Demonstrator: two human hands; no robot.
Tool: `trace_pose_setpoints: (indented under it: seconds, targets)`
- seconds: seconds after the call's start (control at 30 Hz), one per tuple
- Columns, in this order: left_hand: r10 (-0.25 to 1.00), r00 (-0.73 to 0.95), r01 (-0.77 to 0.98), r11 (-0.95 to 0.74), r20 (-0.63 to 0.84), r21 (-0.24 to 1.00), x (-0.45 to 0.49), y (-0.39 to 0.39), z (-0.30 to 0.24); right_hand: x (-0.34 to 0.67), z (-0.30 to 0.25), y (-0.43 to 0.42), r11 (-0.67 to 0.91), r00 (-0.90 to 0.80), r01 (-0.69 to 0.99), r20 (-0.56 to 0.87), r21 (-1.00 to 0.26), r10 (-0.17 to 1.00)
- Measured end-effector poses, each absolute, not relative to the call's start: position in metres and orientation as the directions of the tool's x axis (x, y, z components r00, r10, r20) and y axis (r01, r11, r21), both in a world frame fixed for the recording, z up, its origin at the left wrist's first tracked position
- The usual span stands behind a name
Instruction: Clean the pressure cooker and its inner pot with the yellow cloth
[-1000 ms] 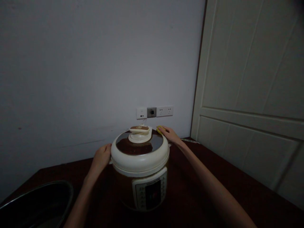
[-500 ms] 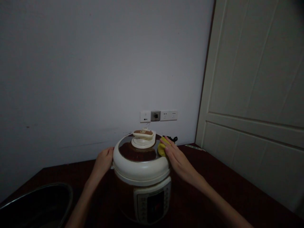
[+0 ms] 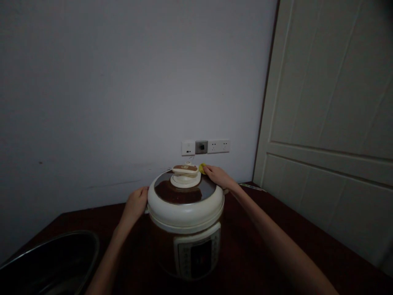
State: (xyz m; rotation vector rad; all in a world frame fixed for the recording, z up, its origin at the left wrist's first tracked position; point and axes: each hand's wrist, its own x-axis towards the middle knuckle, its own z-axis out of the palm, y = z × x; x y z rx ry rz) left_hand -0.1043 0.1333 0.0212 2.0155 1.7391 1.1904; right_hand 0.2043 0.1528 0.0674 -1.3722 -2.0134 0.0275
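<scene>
An electric pressure cooker (image 3: 187,215) with a white rim, a brown glossy lid top and a front control panel stands upright on the dark red table. On its lid sits a white and brown lid handle (image 3: 185,176). My left hand (image 3: 137,201) is closed at the cooker's left side, apparently on the side handle, most of which is hidden. At the back right of the lid my right hand (image 3: 218,176) presses a yellow cloth (image 3: 202,168) against the surface. Only a small part of the cloth shows past the fingers.
A dark round basin (image 3: 95,246) stands at the lower left of the table (image 3: 264,229). Behind the cooker, wall sockets (image 3: 218,146) line the pale wall. A white panelled door (image 3: 331,102) rises on the right, and a thin printed strip (image 3: 252,187) lies near it.
My right hand has moved the yellow cloth from the lid's right side towards its back, beside the lid handle. My left hand stays at the cooker's left side.
</scene>
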Motion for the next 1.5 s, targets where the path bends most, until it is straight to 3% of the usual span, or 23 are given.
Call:
trace_pose_setpoints:
  seconds: [0.17,0.33,0.57,0.87,0.97,1.13,1.23,1.33,1.4,1.5]
  targets:
    - [0.908,-0.037,0.715,-0.268,0.418,0.646,-0.102,0.129,0.025,0.201,0.049,0.099,0.493,-0.149,0.765,0.631,-0.415,0.762]
    - [0.897,-0.041,0.722,-0.278,0.44,0.634,-0.102,0.13,0.023,0.177,0.005,0.037,0.547,0.049,0.643,0.741,-0.536,0.669]
    - [0.896,-0.053,0.741,-0.261,0.441,0.619,-0.103,0.129,0.024,0.148,-0.051,-0.012,0.55,-0.125,0.733,0.715,-0.401,0.688]
    - [0.89,-0.13,0.697,-0.231,0.436,0.679,-0.105,0.136,0.018,0.191,-0.022,0.037,0.516,0.087,0.543,0.655,-0.663,0.75]
    - [0.901,-0.156,0.66,-0.209,0.404,0.721,-0.105,0.138,0.019,0.18,-0.028,0.022,0.505,0.068,0.619,0.682,-0.601,0.728]
    - [0.919,-0.123,0.646,-0.212,0.375,0.733,-0.105,0.13,0.03,0.168,-0.036,-0.005,0.585,-0.105,0.716,0.77,-0.381,0.629]
    - [0.828,-0.267,0.759,-0.134,0.492,0.637,-0.099,0.102,0.048,0.181,-0.027,0.001,0.634,-0.092,0.656,0.791,-0.409,0.604]
    - [0.599,-0.304,0.863,-0.156,0.741,0.48,-0.074,0.056,0.07,0.197,-0.012,0.018,0.686,0.012,0.512,0.802,-0.518,0.597]
    - [0.446,-0.126,0.868,-0.384,0.886,0.316,-0.045,0.028,0.08,0.203,-0.001,0.029,0.71,0.073,0.425,0.803,-0.561,0.591]
    - [0.353,0.354,0.69,-0.724,0.866,0.013,0.004,0.005,0.086,0.209,0.013,0.038,0.74,0.064,0.367,0.809,-0.563,0.584]
